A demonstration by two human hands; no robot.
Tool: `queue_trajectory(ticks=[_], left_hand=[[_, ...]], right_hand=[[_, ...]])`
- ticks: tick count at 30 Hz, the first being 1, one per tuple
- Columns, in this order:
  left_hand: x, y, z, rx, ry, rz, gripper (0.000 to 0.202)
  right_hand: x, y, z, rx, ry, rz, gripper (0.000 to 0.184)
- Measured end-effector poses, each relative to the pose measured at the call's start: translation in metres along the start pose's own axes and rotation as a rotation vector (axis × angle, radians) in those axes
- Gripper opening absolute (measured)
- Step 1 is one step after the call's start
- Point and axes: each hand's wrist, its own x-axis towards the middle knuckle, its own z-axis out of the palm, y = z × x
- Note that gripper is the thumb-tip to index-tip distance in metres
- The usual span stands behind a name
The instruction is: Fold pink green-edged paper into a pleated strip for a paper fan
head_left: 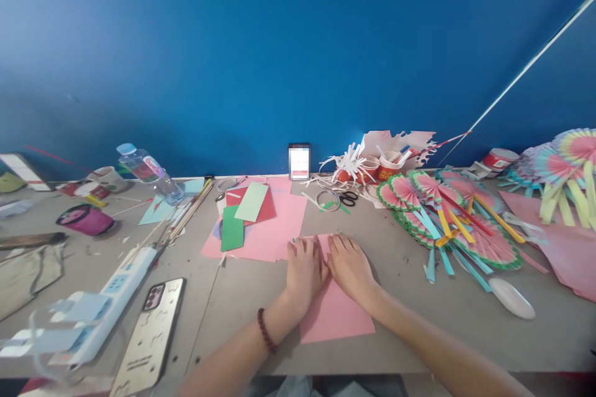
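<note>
**Both hands pressing flat on a pink sheet at the counter's middle**

Head view: The left hand (305, 268) and the right hand (350, 267) are lying palm down, side by side and touching at the thumbs, on the far end of a pink paper sheet (336, 317). Neither is gripping anything; the fingers are stretched forward and lightly curved, pressing on the paper near its far edge. The sheet is lying flat on the grey counter (419, 335), straight in front of the person, its near end showing bare between the two forearms. A dark bead bracelet (266, 330) is sitting on the left wrist.

Just beyond the fingertips, larger pink sheets (279, 223) are lying spread out, with a dark green paper (231, 228), a pale green paper (251, 201) and a red paper (267, 209) on top of them. To the right, pleated paper fans (447, 217) with coloured strip handles are piling up, and a white spoon (511, 298) is lying near them. Scissors (347, 198) are resting farther back, near orange paper cups (386, 167). To the left, a phone (149, 334) is lying back up beside a white power strip (118, 294), and a water bottle (148, 172) is lying on its side by the blue wall (279, 43).
</note>
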Motion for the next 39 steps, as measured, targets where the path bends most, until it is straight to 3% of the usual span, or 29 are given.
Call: queue_trajectory(ticks=[12,25,33,39], left_hand=[[0.000,-0.001,-0.002,-0.061,0.052,0.000,0.044],[0.002,-0.005,0.003,-0.079,0.012,0.008,0.048],[0.000,-0.006,0.003,-0.079,0.018,0.003,0.050],[0.000,-0.006,0.004,-0.075,0.002,0.000,0.052]], right_hand=[[0.002,0.003,-0.007,0.048,-0.078,-0.024,0.046],[0.001,0.006,-0.002,0.058,-0.010,-0.016,0.041],[-0.002,0.008,0.003,0.121,-0.028,0.040,0.041],[-0.003,0.011,0.003,0.063,-0.043,0.005,0.041]])
